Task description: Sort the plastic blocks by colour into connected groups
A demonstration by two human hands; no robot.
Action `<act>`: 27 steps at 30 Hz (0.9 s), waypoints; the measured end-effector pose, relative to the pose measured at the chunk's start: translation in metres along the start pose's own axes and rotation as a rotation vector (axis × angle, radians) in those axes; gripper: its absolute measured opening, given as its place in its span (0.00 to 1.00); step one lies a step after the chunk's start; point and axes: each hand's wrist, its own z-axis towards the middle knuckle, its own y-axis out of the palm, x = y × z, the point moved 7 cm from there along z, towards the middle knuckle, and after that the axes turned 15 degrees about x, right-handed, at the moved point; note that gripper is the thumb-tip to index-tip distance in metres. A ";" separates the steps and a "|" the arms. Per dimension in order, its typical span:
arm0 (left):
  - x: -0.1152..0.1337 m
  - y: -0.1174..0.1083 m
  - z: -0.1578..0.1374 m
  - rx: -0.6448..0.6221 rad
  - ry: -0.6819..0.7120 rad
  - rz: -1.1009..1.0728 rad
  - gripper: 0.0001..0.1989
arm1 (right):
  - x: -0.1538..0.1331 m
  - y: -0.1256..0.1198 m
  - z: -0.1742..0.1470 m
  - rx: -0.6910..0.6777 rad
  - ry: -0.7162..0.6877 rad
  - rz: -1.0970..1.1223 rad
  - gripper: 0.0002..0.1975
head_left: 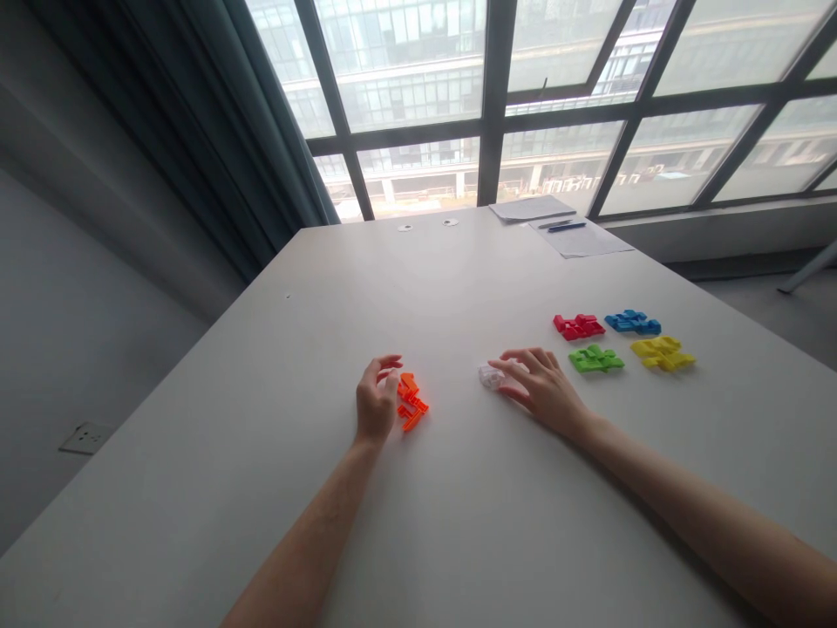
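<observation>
Several orange plastic pieces (pixel 411 403) lie in a small cluster on the white table. My left hand (pixel 377 397) rests on its edge just left of them, fingers curved and apart, with nothing visibly gripped. Farther right, my right hand (pixel 536 384) reaches over a small clear plastic piece or pile (pixel 490 377), its fingertips at the near right side. The thumb and fingers are apart; whether they touch the clear plastic firmly I cannot make out. Beyond that hand lie groups of red pieces (pixel 579 327), green pieces (pixel 595 358), blue pieces (pixel 633 322) and yellow pieces (pixel 663 353).
The white table (pixel 392 288) runs up to a large window. Paper sheets (pixel 588 240) with pens (pixel 566 227) lie at its far right. Two round cable covers (pixel 450 222) sit near the back edge. A dark curtain (pixel 261 131) hangs at the left.
</observation>
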 end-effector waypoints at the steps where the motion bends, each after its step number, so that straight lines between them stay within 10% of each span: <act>1: 0.000 0.000 0.000 -0.001 0.000 0.002 0.13 | 0.001 0.001 0.000 0.000 0.006 0.000 0.18; 27: -0.003 0.000 0.000 -0.004 -0.014 0.003 0.13 | 0.009 0.016 0.007 -0.038 0.005 0.004 0.17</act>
